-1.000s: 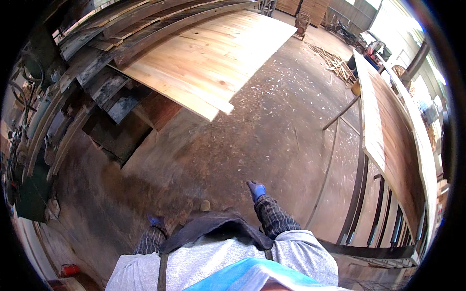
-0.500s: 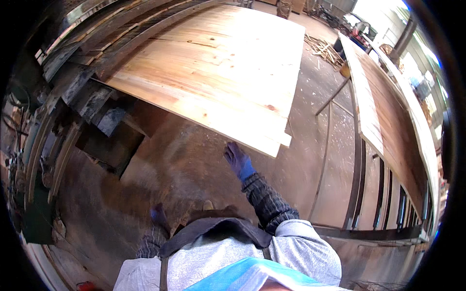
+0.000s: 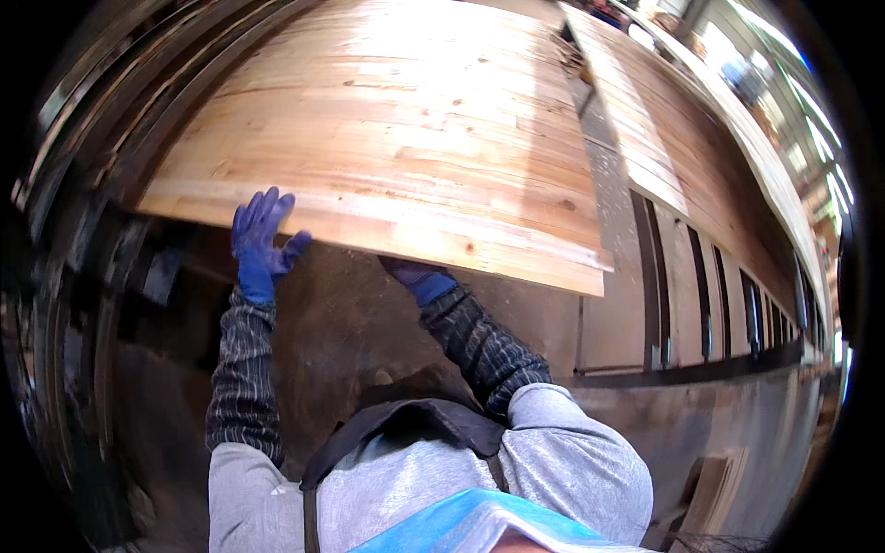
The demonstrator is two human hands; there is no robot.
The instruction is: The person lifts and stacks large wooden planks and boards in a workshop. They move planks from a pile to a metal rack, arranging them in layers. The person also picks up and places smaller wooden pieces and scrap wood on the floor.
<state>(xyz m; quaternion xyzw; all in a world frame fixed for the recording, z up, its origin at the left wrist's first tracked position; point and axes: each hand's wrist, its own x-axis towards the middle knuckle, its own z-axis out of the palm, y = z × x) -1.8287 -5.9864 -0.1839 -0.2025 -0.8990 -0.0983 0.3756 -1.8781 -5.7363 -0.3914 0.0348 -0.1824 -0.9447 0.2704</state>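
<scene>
Where it escapes glare, the knotty wooden panel [image 3: 396, 138] looks honey-brown.

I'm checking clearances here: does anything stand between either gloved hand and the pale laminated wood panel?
Nothing visible does. The left hand, fingers spread, is at the near edge of the laminated wood panel, with no object seen between. The right hand goes under that edge, which hides its fingers, so contact there can't be told.
</scene>
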